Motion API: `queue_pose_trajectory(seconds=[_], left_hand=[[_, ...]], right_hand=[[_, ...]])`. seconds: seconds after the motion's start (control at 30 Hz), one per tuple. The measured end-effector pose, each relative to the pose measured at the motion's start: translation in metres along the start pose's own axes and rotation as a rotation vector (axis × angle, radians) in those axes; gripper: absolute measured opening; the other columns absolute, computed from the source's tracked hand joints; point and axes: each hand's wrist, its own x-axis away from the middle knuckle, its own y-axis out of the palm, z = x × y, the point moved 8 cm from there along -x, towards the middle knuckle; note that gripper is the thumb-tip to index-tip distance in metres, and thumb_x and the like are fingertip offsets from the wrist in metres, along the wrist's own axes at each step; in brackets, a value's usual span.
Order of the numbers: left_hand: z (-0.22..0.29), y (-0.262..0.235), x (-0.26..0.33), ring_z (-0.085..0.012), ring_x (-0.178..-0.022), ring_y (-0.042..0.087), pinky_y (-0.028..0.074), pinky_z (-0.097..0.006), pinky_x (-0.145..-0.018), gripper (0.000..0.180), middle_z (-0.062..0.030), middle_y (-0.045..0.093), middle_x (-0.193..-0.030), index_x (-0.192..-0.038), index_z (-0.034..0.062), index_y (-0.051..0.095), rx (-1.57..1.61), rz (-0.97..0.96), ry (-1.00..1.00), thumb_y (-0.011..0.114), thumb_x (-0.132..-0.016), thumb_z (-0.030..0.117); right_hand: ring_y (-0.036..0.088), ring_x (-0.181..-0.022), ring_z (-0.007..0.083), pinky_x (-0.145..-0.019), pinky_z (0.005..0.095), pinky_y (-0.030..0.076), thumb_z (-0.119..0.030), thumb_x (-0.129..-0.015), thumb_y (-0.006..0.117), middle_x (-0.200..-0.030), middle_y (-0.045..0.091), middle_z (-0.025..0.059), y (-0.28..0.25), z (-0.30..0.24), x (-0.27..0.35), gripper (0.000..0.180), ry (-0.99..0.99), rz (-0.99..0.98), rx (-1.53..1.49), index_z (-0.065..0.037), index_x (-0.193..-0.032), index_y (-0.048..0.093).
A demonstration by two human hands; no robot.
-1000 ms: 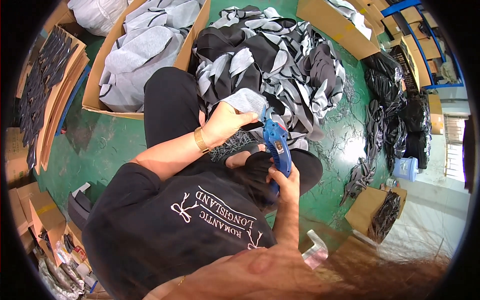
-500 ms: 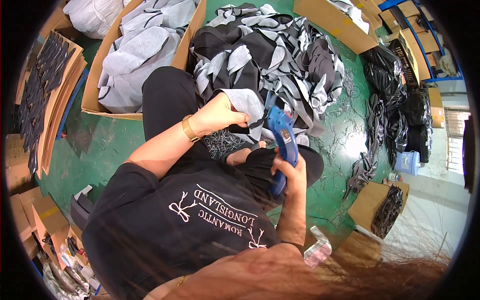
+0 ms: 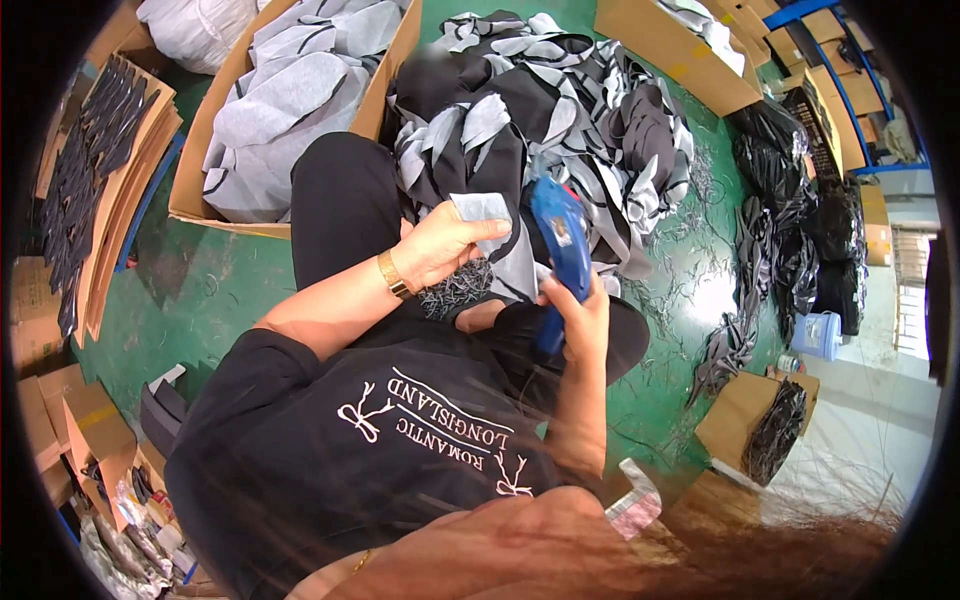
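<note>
My left hand (image 3: pixel 440 246) pinches a grey piece of fabric (image 3: pixel 482 212) with a dark edge, thumb on top. My right hand (image 3: pixel 582 318) is wrapped round the handle of blue electric scissors (image 3: pixel 566 232), a hand-held power tool. Its head points away from me, just right of the fabric and apart from the held part; the blade tip is blurred. Beyond both hands lies a large heap of grey and black fabric pieces (image 3: pixel 540 100). Below my left hand is a small pile of thin dark trimmings (image 3: pixel 455 290).
An open cardboard box (image 3: pixel 185 190) of grey fabric stands at the far left, another box (image 3: pixel 665 55) at the far right. Black plastic bags (image 3: pixel 770 150) line the right side. Stacked cardboard sheets (image 3: pixel 130 190) lean at left. Loose trimmings litter the green floor (image 3: pixel 640 400).
The blue scissors have shifted slightly away from me and now stand farther from the held fabric. My left hand has drawn slightly toward me, and the fabric in it shows as a smaller, flatter patch.
</note>
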Motion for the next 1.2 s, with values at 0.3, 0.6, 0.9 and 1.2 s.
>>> queue_pose_trajectory(seconds=[0.3, 0.6, 0.9, 1.2], left_hand=[[0.002, -0.011, -0.004, -0.0023, -0.077, 0.061, 0.044, -0.015, -0.056, 0.019, 0.0025, 0.066, -0.090, -0.101, 0.0081, 0.063, -0.010, 0.091, -0.007, 0.068, -0.082, 0.006], [0.016, 0.002, 0.000, -0.0107, -0.090, 0.062, 0.049, -0.027, -0.081, 0.026, -0.0029, 0.065, -0.101, -0.108, 0.0015, 0.060, -0.224, 0.071, 0.197, 0.067, -0.083, 0.005], [0.027, 0.005, 0.010, -0.0092, -0.081, 0.062, 0.050, -0.025, -0.072, 0.021, -0.0039, 0.066, -0.091, -0.101, -0.0014, 0.061, -0.486, 0.079, 0.293, 0.065, -0.082, 0.003], [0.028, 0.012, 0.020, -0.0064, -0.082, 0.060, 0.050, -0.025, -0.073, 0.021, -0.0013, 0.066, -0.090, -0.101, -0.0010, 0.062, -0.794, 0.049, 0.297, 0.066, -0.081, 0.003]], right_hand=[[0.056, -0.060, 0.0116, -0.057, 0.0247, 0.046, -0.004, -0.074, 0.068, -0.078, 0.061, 0.0061, -0.020, 0.018, 0.051, 0.032, 0.179, -0.015, 0.050, 0.004, -0.102, 0.057], [0.056, -0.057, 0.0121, -0.053, 0.0244, 0.046, -0.002, -0.073, 0.064, -0.075, 0.058, 0.0051, -0.017, 0.017, 0.061, 0.032, 0.199, -0.019, 0.113, 0.005, -0.102, 0.056], [0.055, -0.057, 0.0104, -0.054, 0.0249, 0.045, -0.006, -0.073, 0.067, -0.073, 0.059, 0.0044, -0.023, 0.012, 0.058, 0.031, 0.213, -0.037, 0.195, 0.004, -0.100, 0.056], [0.055, -0.057, 0.0104, -0.053, 0.0246, 0.045, -0.005, -0.073, 0.066, -0.072, 0.058, 0.0040, -0.024, 0.004, 0.051, 0.029, 0.201, -0.092, 0.194, 0.004, -0.099, 0.056]])
